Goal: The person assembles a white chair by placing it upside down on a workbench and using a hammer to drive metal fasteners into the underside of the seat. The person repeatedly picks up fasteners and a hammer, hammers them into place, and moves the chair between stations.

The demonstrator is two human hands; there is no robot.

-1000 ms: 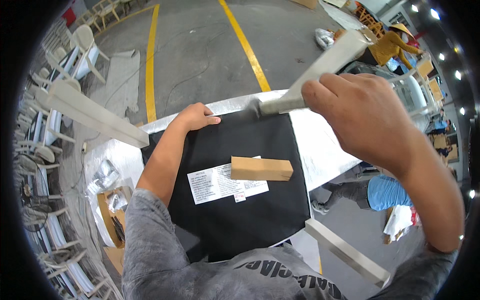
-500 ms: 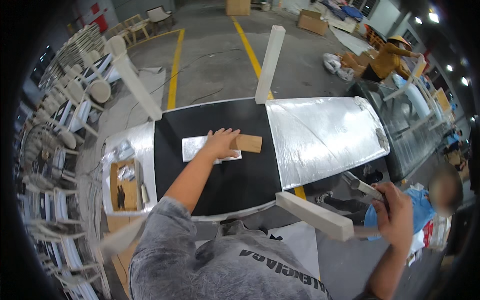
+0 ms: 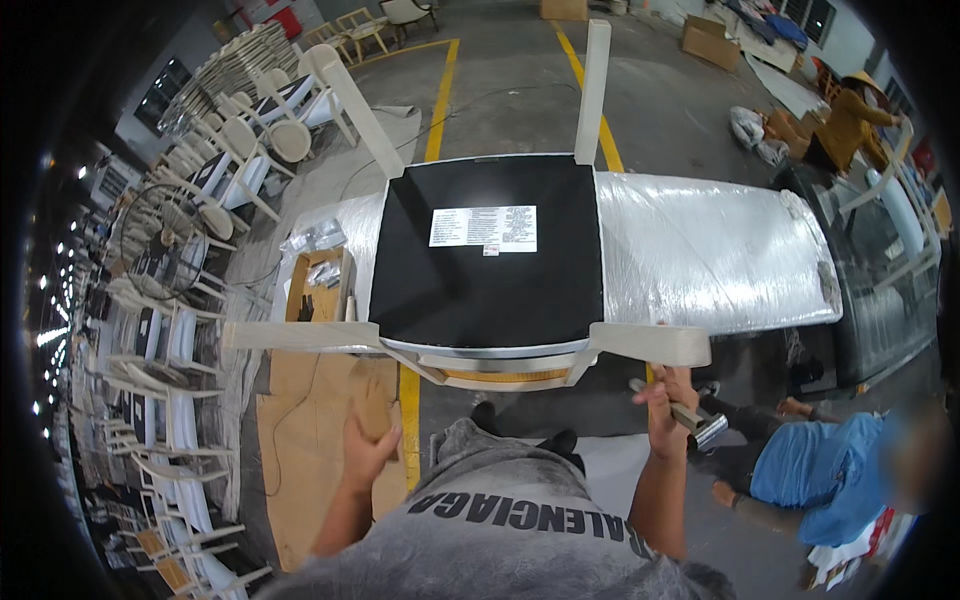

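Above grey floor (image 3: 505, 110), left hand (image 3: 366, 450), thumb inward, clasps a wooden block (image 3: 370, 394); right hand (image 3: 667, 412) clasps a hammer (image 3: 711, 432).

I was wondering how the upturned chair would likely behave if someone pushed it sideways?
The upturned chair would probably stay stiff, as its legs look thick and straight. It may slide, since the wrapped surface under it looks shiny. Its wide, boxy shape makes rolling unlikely.
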